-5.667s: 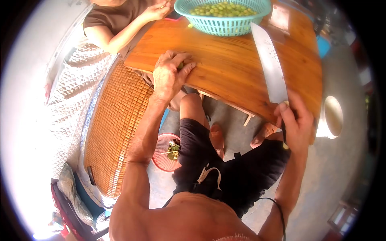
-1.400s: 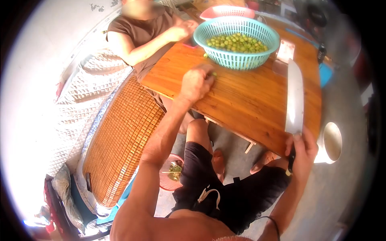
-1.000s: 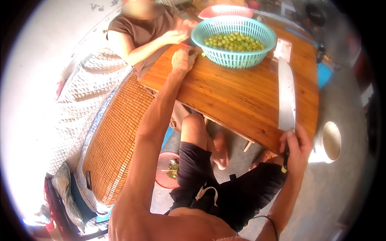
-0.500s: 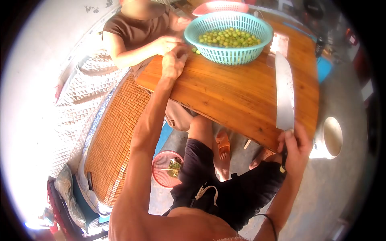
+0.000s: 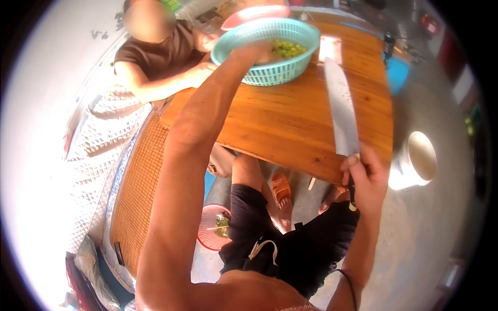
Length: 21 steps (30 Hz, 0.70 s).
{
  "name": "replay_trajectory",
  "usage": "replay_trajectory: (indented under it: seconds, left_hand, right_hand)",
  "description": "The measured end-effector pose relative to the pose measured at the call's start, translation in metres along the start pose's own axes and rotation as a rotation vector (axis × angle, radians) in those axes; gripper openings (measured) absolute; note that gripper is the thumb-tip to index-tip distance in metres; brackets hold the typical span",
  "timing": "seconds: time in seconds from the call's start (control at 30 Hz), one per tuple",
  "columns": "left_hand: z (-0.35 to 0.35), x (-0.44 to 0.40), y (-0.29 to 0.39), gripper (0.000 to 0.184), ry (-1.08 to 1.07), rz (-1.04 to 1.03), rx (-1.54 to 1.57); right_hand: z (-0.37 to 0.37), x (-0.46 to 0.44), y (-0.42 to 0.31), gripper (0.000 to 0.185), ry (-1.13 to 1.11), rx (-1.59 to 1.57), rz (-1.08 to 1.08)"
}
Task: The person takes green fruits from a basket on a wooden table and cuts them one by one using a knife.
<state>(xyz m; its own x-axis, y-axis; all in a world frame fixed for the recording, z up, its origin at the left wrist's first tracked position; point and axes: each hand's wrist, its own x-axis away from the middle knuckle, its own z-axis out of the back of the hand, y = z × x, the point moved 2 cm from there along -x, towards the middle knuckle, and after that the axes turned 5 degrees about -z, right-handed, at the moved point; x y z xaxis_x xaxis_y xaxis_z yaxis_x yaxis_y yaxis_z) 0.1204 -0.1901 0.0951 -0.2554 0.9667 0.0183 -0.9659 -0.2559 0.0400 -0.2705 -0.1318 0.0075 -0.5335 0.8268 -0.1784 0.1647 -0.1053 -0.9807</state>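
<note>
My left hand (image 5: 259,53) reaches into the blue-green basket (image 5: 275,76), at the left side of the small green fruits (image 5: 290,49). Its fingers are blurred and mostly hidden, so their grip cannot be made out. At the right edge of the wooden table (image 5: 280,119), my right hand (image 5: 367,173) is closed round the black handle of a large knife (image 5: 342,106). The wide blade points away from me over the tabletop, its tip near a pale rectangular block (image 5: 330,49).
Across the table's left corner sits another person (image 5: 161,62), hands near the basket. A pink basket (image 5: 254,16) stands behind. On the floor are a red basket with scraps (image 5: 207,236) and a white bucket (image 5: 421,158). A woven-mat seat (image 5: 137,197) lies left.
My left hand has moved from the table's left part, beside the other person's hand, into the blue-green basket. My right hand keeps hold of the knife. The view has shifted, moving the table leftward.
</note>
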Motion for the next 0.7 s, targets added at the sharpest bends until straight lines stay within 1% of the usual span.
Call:
replay_trajectory:
  seconds: [0.03, 0.07, 0.13, 0.17, 0.23, 0.27, 0.37, 0.4, 0.47, 0.5, 0.57, 0.6, 0.67, 0.7]
  left_hand:
    - [0.001, -0.007, 0.005, 0.06, -0.172, 0.082, 0.167]
    - [0.001, -0.009, 0.009, 0.06, -0.183, 0.075, 0.156]
    - [0.003, 0.004, 0.014, 0.052, -0.199, 0.073, 0.253]
    - [0.005, 0.006, 0.014, 0.052, -0.203, 0.078, 0.246]
    - [0.004, 0.004, 0.014, 0.046, -0.295, 0.028, 0.325]
    - [0.003, 0.004, 0.013, 0.046, -0.297, 0.026, 0.325]
    - [-0.003, -0.004, 0.003, 0.04, -0.267, 0.009, 0.424]
    - [0.0, -0.001, 0.005, 0.04, -0.264, 0.011, 0.424]
    - [0.003, 0.004, 0.006, 0.037, -0.17, 0.011, 0.408]
    - [0.001, 0.004, 0.004, 0.037, -0.171, 0.011, 0.414]
    - [0.004, 0.002, -0.004, 0.037, -0.056, 0.037, 0.547]
    - [0.008, 0.004, -0.005, 0.037, -0.056, 0.034, 0.549]
    - [0.023, 0.011, -0.01, 0.038, -0.022, 0.121, 0.78]
    - [0.028, 0.015, -0.013, 0.038, -0.026, 0.124, 0.782]
  right_hand:
    - [-0.001, 0.001, -0.002, 0.031, -0.019, 0.002, 0.008]
    - [-0.003, 0.002, -0.004, 0.032, -0.042, -0.001, 0.012]
    - [-0.004, 0.003, -0.005, 0.031, -0.037, -0.027, -0.001]
    - [-0.004, 0.003, -0.006, 0.031, -0.041, -0.029, -0.009]
    - [-0.003, 0.003, -0.005, 0.032, -0.04, -0.029, -0.019]
    - [-0.003, 0.003, -0.004, 0.032, -0.041, -0.031, -0.003]
    - [-0.002, 0.001, -0.007, 0.031, -0.043, -0.016, 0.013]
    - [-0.003, 0.001, -0.008, 0.031, -0.047, -0.001, 0.007]
    - [-0.003, 0.001, -0.006, 0.032, -0.055, -0.003, 0.0]
    - [-0.003, 0.001, -0.006, 0.032, -0.058, -0.005, -0.007]
    - [-0.002, 0.001, -0.007, 0.033, -0.057, 0.001, -0.004]
    - [-0.002, 0.0, -0.008, 0.033, -0.056, 0.0, 0.0]
    - [-0.002, 0.0, -0.006, 0.034, -0.054, 0.003, 0.009]
    - [-0.002, 0.001, -0.005, 0.034, -0.056, 0.004, 0.018]
